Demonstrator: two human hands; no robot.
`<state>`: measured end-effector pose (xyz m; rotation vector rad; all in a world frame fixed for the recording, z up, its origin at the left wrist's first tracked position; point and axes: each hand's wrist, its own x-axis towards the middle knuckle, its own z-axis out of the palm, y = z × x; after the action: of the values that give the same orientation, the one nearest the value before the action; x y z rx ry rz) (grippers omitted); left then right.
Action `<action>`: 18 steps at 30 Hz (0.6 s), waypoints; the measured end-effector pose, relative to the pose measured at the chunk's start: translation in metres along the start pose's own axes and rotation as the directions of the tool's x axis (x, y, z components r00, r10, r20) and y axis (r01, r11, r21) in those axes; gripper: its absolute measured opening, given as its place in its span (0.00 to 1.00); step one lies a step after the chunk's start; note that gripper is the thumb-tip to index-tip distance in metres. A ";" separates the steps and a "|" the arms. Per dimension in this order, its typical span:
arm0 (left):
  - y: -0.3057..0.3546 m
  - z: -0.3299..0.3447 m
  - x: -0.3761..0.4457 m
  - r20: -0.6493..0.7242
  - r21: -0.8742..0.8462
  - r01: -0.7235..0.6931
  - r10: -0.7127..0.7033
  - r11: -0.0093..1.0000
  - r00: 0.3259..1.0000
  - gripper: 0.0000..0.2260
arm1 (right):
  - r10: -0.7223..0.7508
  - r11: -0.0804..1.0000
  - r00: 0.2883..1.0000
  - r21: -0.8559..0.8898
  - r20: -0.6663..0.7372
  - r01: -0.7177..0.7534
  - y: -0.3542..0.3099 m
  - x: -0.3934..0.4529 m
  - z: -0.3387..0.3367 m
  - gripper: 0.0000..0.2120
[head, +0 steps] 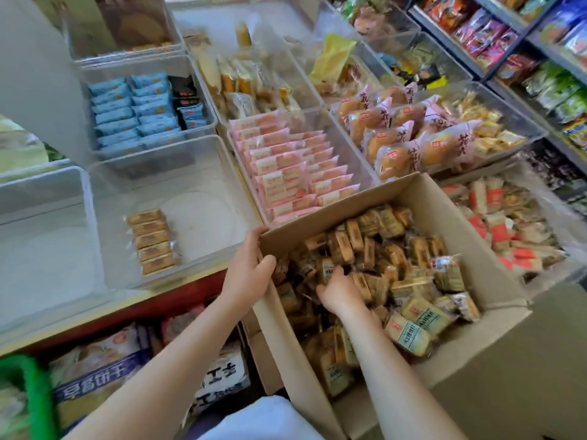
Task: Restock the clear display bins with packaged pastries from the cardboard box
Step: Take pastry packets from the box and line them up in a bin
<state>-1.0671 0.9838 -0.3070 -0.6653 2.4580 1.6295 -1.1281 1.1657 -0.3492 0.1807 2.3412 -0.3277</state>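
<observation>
Shop counter [178, 292]: hands in cardboard box [495, 281].

Matt brown cardboard box [495, 274] under my hands, glossy crinkled plastic wrappers on the pastries [409, 331] inside, clear smooth plastic bin [203, 160] at ten o'clock, shiny pink packets [286, 173] at twelve

We see the cardboard box [495, 281] open at the top and tipped a little, leaning against the front edge of the counter. It is full of packaged pastries [397, 268] — small brown cakes in clear wrappers, all jumbled. The clear display bin [203, 160] near the counter's front edge is almost bare — just one neat row of pastries [152, 246] lies by its front left corner.
</observation>
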 end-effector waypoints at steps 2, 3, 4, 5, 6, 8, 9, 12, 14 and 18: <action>0.001 -0.002 0.000 0.006 0.007 0.005 -0.005 1.000 1.000 0.21 | 0.070 0.997 0.998 0.045 0.001 -0.070 -0.008 0.009 0.009 0.38; 0.002 -0.002 0.000 0.000 0.004 0.006 -0.006 1.000 1.000 0.21 | 0.110 0.992 0.994 0.060 -0.009 -0.109 -0.012 0.013 0.012 0.40; 0.003 -0.001 -0.001 -0.011 -0.004 0.005 -0.005 1.000 1.000 0.21 | 0.148 0.987 0.989 0.073 -0.018 -0.146 -0.015 0.016 0.014 0.41; 0.004 0.000 -0.002 -0.021 -0.014 0.003 -0.003 1.000 1.000 0.21 | 0.174 0.982 0.984 0.084 -0.028 -0.171 -0.018 0.020 0.015 0.41; 0.005 0.001 -0.003 -0.026 -0.026 -0.002 0.001 1.000 1.000 0.21 | 0.188 0.978 0.981 0.094 -0.044 -0.184 -0.019 0.021 0.016 0.40; 0.004 0.003 -0.003 -0.027 -0.056 -0.003 0.002 0.998 1.000 0.22 | 0.197 0.976 0.977 0.112 -0.080 -0.187 -0.019 0.023 0.017 0.36; 0.003 0.003 -0.003 -0.028 -0.070 -0.002 0.000 0.998 1.000 0.21 | 0.204 0.973 0.975 0.125 -0.091 -0.192 -0.018 0.025 0.016 0.34; -0.002 0.001 -0.001 -0.020 -0.083 -0.008 0.006 0.996 1.000 0.21 | 0.200 0.966 0.978 0.181 -0.053 -0.187 -0.018 0.022 0.012 0.36; -0.003 -0.002 0.001 0.002 -0.087 0.006 -0.006 0.996 1.000 0.21 | 0.126 0.972 0.992 0.203 -0.022 -0.119 -0.019 0.014 0.009 0.40; -0.001 -0.005 -0.005 -0.051 -0.006 0.019 -0.019 1.000 0.999 0.24 | -0.136 0.867 0.986 0.472 -0.091 0.163 -0.022 -0.023 -0.010 0.35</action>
<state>-1.0619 0.9805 -0.3041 -0.7372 2.4756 1.6327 -1.1230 1.1468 -0.3220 0.2469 2.2919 -0.9939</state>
